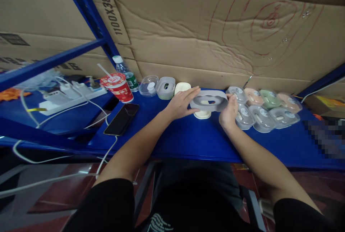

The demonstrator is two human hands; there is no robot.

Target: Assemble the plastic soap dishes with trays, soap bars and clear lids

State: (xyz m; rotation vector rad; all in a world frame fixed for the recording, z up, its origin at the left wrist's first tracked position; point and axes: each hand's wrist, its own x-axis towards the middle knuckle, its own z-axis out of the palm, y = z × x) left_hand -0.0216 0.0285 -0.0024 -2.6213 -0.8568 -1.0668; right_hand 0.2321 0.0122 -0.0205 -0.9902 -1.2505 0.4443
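Observation:
A grey plastic tray with an oval hole (196,103) is held up over the blue table, tilted so its inside faces me. My left hand (182,104) grips its left end, fingers along the top and thumb underneath. Around the right end, my right hand (230,111) has its fingers closed. Just below the tray, a cream round piece (202,115) rests on the table, partly covered. Behind my left hand stands a cream part (183,87). To its left are a stacked grey tray (166,87) and a clear lid (149,86).
Several lidded boxes (263,117) in grey, pink and green stand at the right. On the left are a red cup with a straw (118,88), a water bottle (129,75), a phone (122,119) and a power strip (72,99) with white cables. Cardboard (175,34) walls the back.

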